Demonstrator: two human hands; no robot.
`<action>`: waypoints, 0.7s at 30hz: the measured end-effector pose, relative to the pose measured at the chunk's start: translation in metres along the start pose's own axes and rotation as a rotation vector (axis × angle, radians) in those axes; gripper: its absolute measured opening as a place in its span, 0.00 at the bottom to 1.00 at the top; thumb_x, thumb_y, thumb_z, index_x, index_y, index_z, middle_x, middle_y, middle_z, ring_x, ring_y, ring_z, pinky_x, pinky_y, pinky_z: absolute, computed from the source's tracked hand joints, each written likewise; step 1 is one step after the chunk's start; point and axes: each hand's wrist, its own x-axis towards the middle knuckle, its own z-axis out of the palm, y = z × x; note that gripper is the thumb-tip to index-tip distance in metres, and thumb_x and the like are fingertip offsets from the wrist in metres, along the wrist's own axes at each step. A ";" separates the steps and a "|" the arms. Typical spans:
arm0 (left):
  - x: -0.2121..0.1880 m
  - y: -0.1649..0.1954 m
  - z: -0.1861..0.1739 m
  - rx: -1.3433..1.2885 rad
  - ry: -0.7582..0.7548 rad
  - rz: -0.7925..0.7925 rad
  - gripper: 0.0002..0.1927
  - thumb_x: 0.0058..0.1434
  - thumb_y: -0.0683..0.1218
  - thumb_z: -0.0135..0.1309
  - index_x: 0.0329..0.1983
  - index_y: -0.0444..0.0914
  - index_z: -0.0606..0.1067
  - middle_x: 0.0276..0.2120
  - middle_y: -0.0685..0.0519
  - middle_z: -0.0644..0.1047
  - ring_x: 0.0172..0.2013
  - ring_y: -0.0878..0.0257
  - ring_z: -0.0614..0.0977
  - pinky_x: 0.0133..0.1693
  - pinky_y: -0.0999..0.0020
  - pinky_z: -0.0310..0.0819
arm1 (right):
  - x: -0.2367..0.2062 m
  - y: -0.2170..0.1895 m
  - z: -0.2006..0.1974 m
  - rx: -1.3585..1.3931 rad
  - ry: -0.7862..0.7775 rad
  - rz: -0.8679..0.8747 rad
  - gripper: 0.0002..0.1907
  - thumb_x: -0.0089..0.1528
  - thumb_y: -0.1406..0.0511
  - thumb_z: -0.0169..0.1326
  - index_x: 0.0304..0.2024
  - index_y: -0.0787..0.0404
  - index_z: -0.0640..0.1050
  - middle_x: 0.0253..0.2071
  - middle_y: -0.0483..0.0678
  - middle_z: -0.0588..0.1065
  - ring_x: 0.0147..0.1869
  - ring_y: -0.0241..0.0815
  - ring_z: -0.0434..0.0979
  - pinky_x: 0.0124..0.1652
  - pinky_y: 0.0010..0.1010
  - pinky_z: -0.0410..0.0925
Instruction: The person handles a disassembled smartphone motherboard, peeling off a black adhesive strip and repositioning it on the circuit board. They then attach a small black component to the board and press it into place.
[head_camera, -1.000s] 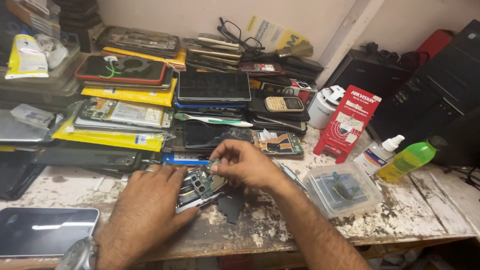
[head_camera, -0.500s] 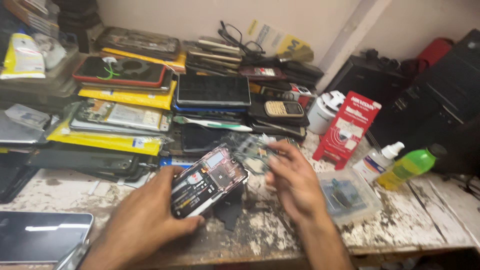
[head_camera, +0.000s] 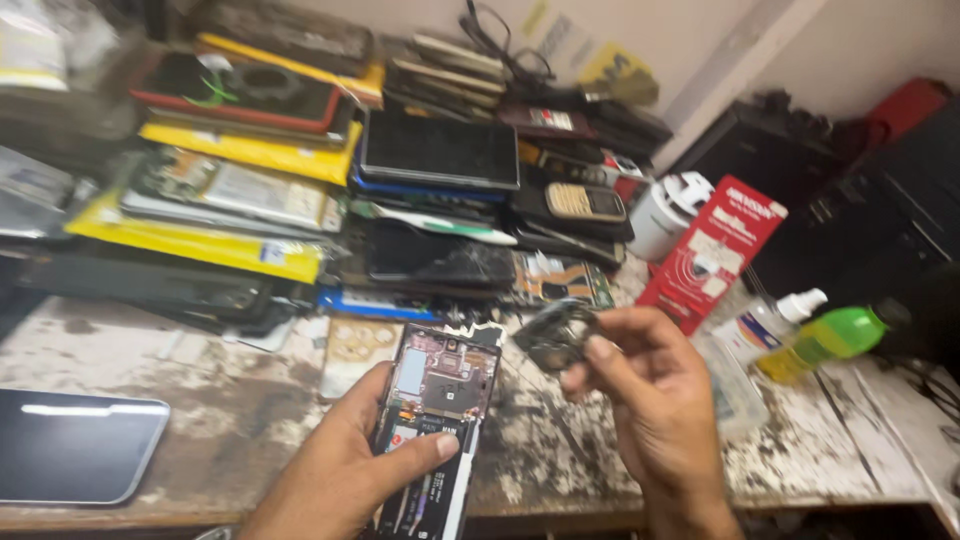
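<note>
Phone (head_camera: 432, 430), back cover off and circuit board exposed, sits clamped in the left hand (head_camera: 345, 470) above the counter (head_camera: 180, 400). Right hand (head_camera: 650, 400) pinches a small dark part (head_camera: 553, 335) just beside it. Judged step: disassembly; next move calls for steady placement.

Left hand (head_camera: 345, 470) and right hand (head_camera: 650, 385) bare, no sleeves.

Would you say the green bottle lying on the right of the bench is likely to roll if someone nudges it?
Probably yes: the green bottle lies on its side and looks round, so a sideways nudge could set it rolling. The white spray bottle right beside it might stop it on that side. It appears to be plastic, so likely light and not fragile.
</note>
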 end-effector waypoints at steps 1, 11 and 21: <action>0.000 -0.003 0.002 -0.022 -0.034 0.008 0.38 0.55 0.37 0.62 0.71 0.38 0.65 0.52 0.50 0.83 0.50 0.65 0.83 0.53 0.65 0.77 | 0.000 -0.003 0.005 -0.047 -0.041 0.000 0.11 0.63 0.73 0.57 0.49 0.69 0.76 0.37 0.53 0.80 0.35 0.43 0.82 0.34 0.32 0.76; -0.008 -0.006 0.016 0.000 -0.045 -0.039 0.38 0.54 0.38 0.60 0.70 0.38 0.66 0.51 0.50 0.82 0.49 0.66 0.82 0.51 0.66 0.77 | -0.003 -0.010 0.038 -0.260 -0.249 0.266 0.08 0.61 0.71 0.60 0.44 0.68 0.79 0.34 0.48 0.81 0.32 0.35 0.81 0.31 0.25 0.74; -0.013 -0.019 0.008 -0.009 -0.156 -0.049 0.43 0.53 0.38 0.67 0.72 0.38 0.62 0.55 0.48 0.81 0.54 0.64 0.81 0.55 0.63 0.75 | -0.005 -0.014 0.033 -0.426 -0.367 0.289 0.09 0.61 0.69 0.61 0.43 0.67 0.81 0.27 0.43 0.79 0.25 0.28 0.74 0.26 0.21 0.67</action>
